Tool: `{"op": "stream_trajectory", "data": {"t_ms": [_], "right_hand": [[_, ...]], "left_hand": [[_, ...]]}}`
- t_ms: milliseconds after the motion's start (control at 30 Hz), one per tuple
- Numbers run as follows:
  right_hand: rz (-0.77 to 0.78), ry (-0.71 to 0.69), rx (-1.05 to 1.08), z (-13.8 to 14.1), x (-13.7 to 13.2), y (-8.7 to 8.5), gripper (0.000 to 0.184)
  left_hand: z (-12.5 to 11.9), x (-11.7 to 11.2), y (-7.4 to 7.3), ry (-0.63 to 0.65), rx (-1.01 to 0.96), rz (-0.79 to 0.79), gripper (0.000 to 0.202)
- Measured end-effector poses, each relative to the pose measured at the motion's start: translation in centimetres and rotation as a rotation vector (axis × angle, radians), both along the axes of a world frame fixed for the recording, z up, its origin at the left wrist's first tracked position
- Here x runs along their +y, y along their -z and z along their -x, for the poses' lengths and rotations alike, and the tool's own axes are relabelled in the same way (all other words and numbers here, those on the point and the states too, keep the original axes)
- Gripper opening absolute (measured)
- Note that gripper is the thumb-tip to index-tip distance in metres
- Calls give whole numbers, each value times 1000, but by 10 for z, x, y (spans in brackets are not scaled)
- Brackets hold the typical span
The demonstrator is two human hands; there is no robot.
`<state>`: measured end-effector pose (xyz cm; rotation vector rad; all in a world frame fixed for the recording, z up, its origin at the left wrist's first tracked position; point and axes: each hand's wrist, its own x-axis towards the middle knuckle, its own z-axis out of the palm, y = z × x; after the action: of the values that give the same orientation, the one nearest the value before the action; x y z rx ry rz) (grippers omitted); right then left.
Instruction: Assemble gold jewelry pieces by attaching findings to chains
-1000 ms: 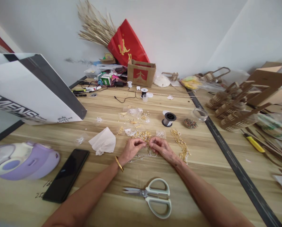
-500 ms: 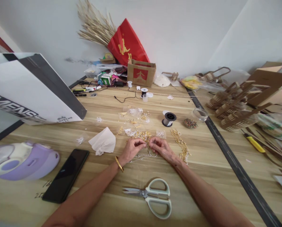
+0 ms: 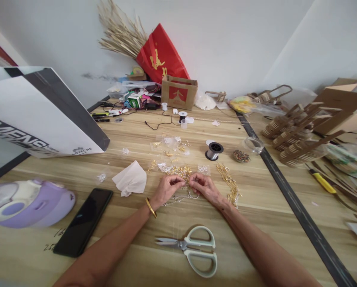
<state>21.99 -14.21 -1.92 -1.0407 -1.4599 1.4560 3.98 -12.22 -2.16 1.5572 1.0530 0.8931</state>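
My left hand (image 3: pixel 167 188) and my right hand (image 3: pixel 204 187) meet fingertip to fingertip, each closed in a pinch. Whatever lies between the fingertips is too small to make out. Just behind them spreads a pile of gold and silver beads (image 3: pixel 178 171). Below the fingers a silver chain (image 3: pixel 178 198) with a ring at its right end lies on the table. Gold chains (image 3: pixel 230 184) lie in a heap right of my right hand. Scissors (image 3: pixel 190 248) with pale green handles rest nearer to me, blades pointing left.
A black phone (image 3: pixel 83 223), a white tissue (image 3: pixel 131 178) and a purple-and-white bottle (image 3: pixel 38 204) are at the left. Behind the beads stands a wire spool (image 3: pixel 214 150). Small woven baskets (image 3: pixel 298 139) and a yellow cutter (image 3: pixel 323 181) are at the right.
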Motion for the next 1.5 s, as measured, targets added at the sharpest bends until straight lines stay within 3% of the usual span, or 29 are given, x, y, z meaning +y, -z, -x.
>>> {"op": "stream_trajectory", "data": {"t_ms": [500, 1000, 1500], "right_hand": [[-16, -8, 14, 1, 0, 1, 29], [-23, -25, 22, 0, 2, 6, 28], [-14, 1, 2, 1, 1, 3, 28]], "left_hand": [[-1, -3, -8, 24, 37, -34, 10], [-3, -5, -1, 51, 110, -138, 9], [-1, -3, -7, 23, 29, -28, 11]]}}
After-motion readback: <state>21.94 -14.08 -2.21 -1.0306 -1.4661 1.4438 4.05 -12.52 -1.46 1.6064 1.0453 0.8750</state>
